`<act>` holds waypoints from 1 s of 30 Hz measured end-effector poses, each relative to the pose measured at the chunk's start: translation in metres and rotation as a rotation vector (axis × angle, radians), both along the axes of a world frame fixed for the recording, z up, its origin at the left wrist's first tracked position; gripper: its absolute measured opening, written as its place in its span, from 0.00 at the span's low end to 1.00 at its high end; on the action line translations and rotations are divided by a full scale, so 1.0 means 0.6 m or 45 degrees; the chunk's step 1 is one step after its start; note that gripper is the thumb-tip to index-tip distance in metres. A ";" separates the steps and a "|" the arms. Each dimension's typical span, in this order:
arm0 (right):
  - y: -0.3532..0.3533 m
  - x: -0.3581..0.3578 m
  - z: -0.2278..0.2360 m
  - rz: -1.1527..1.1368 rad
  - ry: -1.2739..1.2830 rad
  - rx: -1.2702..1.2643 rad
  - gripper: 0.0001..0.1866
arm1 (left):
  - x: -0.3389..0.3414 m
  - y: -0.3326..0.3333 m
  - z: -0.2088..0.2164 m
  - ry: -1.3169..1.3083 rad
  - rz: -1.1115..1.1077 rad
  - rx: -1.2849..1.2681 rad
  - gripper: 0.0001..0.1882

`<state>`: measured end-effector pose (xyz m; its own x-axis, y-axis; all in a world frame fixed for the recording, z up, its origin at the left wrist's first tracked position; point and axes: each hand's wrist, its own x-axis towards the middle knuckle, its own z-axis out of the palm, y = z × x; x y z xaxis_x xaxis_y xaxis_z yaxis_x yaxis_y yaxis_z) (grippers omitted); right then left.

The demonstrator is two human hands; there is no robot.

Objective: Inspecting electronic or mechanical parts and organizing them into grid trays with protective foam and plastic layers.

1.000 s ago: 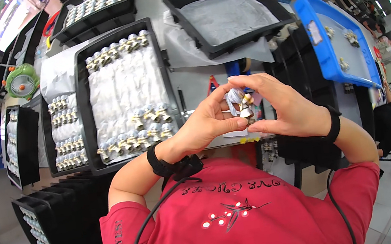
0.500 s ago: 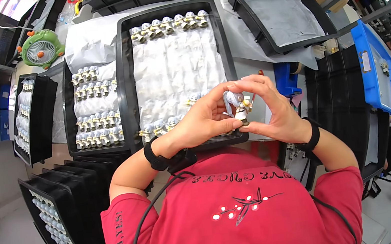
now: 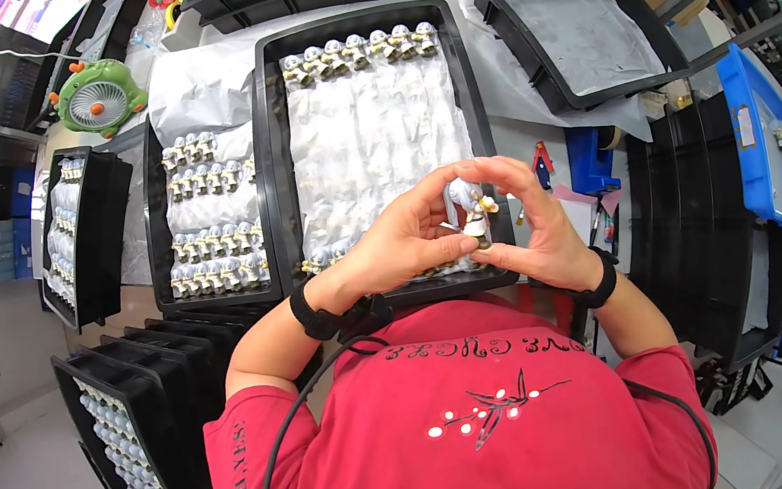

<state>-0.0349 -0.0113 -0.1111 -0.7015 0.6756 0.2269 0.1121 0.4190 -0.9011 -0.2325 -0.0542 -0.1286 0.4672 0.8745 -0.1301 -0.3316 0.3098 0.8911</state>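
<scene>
A small figurine with long pale grey hair, white clothing and a yellowish part on its front is held upright between both hands. My left hand has its thumb at the lower part of the figurine and its fingers curled round the hair side. My right hand arches over the other side, its thumb near the base and its fingertips at the head. Beneath the hands lies a large black tray lined with white sheet. One row of similar figurines lines its far end, and others at the near end are partly hidden by my left hand.
To the left are a black tray with rows of figurines, a tilted tray and a green fan. A lined black tray stands back right. A blue bin and stacked black trays are on the right.
The view has shifted, so the trays appear farther right. Both hands still hold the figurine, which looks slightly turned. My right forearm has come in closer to my body.
</scene>
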 end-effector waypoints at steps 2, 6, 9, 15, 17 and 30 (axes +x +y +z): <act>-0.002 0.003 -0.004 -0.041 0.030 -0.017 0.41 | 0.006 0.000 0.008 -0.011 0.023 -0.002 0.35; 0.003 0.009 0.003 -0.027 0.023 0.036 0.40 | 0.010 0.005 0.011 -0.036 -0.049 0.013 0.38; 0.008 0.017 -0.001 -0.070 0.012 0.169 0.40 | 0.023 0.007 0.018 -0.078 -0.067 0.007 0.40; 0.011 0.025 0.007 -0.123 0.006 0.478 0.41 | 0.052 0.010 0.027 -0.017 0.162 -0.002 0.36; 0.012 0.029 0.010 -0.125 -0.001 0.546 0.41 | 0.066 0.004 0.034 -0.030 0.268 0.094 0.34; 0.002 0.005 0.013 -0.146 0.170 0.372 0.48 | 0.044 -0.001 0.021 -0.560 0.233 -0.132 0.20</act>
<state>-0.0321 -0.0099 -0.1033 -0.5754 0.6414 0.5075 0.0626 0.6532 -0.7546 -0.2059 -0.0548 -0.1160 0.3373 0.9403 -0.0453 -0.7273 0.2908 0.6216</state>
